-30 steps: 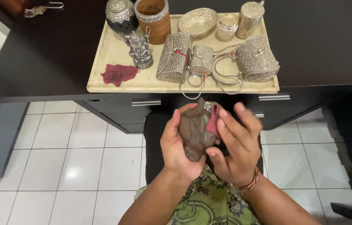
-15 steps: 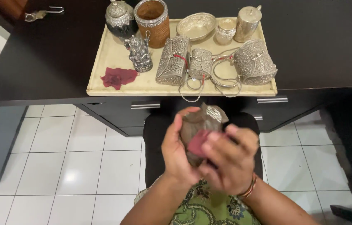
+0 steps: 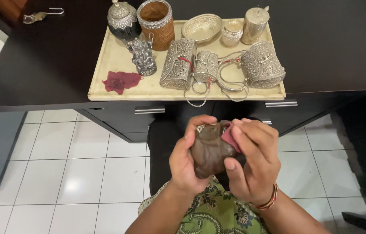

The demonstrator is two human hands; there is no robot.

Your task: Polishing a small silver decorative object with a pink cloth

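Brown rounded vessel [image 3: 211, 152], dark and dull with a silver rim showing at its top, is held in mid-air over the lap, below the near edge of the dark desk [image 3: 40, 65]. Left hand [image 3: 185, 160] is curled around its left side, thumb across the front. Right hand [image 3: 252, 160] is closed on its right side, pinching a small red cloth [image 3: 229, 138] against the upper surface; a beaded bracelet [image 3: 267, 201] sits on that wrist. On the desk, a cream tray [image 3: 113, 56] carries ornate silver boxes and jars, with a second red cloth [image 3: 120, 81] at its near left corner. Versus half a second ago: the cloth in hand has shifted from the vessel's lower front to its upper right, and the silver rim is less exposed.
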